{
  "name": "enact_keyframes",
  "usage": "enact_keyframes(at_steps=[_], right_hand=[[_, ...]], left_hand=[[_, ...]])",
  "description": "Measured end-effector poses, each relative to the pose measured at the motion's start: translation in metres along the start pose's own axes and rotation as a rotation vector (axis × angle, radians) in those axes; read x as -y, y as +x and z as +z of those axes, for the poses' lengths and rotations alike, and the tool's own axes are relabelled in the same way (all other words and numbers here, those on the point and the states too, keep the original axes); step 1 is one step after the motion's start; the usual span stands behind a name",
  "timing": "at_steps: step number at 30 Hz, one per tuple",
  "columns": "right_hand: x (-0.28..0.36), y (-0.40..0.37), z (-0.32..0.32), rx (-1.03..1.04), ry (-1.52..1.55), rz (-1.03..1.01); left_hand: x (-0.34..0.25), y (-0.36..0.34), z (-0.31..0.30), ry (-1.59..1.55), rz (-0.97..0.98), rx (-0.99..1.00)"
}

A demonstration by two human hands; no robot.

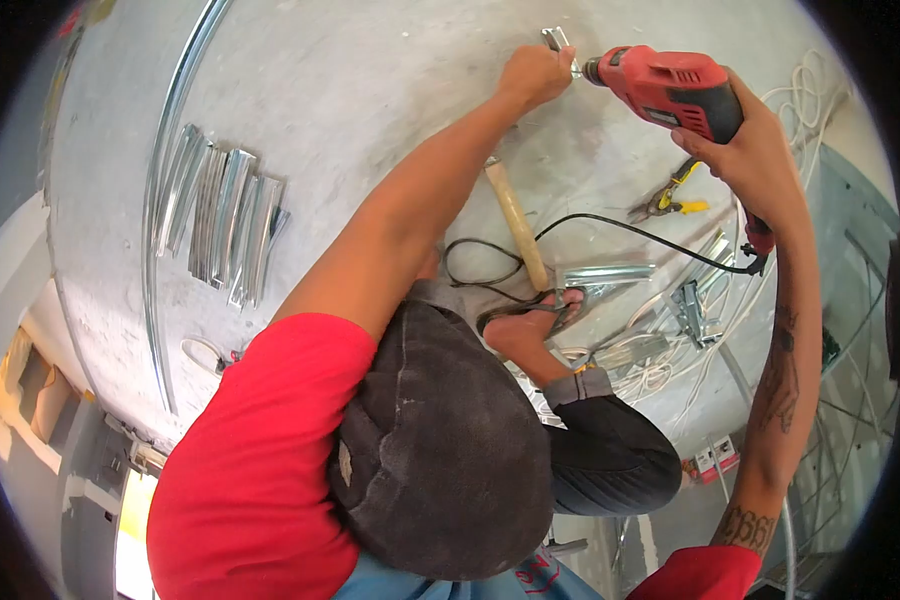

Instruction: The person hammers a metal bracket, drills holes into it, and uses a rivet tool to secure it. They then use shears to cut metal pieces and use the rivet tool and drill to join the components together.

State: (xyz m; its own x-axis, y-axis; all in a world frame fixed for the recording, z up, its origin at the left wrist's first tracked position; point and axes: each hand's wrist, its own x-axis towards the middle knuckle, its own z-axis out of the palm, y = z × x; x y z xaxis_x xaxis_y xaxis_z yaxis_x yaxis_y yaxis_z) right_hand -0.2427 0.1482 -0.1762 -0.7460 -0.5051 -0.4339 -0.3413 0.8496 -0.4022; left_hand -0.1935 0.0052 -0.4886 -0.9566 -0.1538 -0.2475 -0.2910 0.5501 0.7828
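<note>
My left hand [536, 76] is closed on a short metal channel piece [556, 39] at the top of the view. My right hand [748, 150] grips the handle of a red and black power drill [670, 88], whose chuck points left at the metal piece. The drill's tip is at or very close to the metal; whether it touches cannot be made out. Below the drill, yellow-handled snips [670, 196] lie on the floor. A wooden-handled tool [517, 225] lies below my left forearm, and the drill's black cord [630, 232] runs behind it.
Cut metal channels [228, 215] lie in a bundle on the left, beside a long curved metal strip [155, 200]. More metal pieces [608, 274] and white cables [660, 370] lie near my sandalled foot [525, 328]. A red and white box [716, 456] stands lower right.
</note>
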Motion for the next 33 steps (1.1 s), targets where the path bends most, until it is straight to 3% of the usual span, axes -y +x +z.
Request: enact_keyframes(at_steps=[33], right_hand=[[0.013,0.007,-0.005,0.080,-0.104,-0.135]], left_hand=[[0.003,0.001,0.004,-0.023,-0.029,-0.009]])
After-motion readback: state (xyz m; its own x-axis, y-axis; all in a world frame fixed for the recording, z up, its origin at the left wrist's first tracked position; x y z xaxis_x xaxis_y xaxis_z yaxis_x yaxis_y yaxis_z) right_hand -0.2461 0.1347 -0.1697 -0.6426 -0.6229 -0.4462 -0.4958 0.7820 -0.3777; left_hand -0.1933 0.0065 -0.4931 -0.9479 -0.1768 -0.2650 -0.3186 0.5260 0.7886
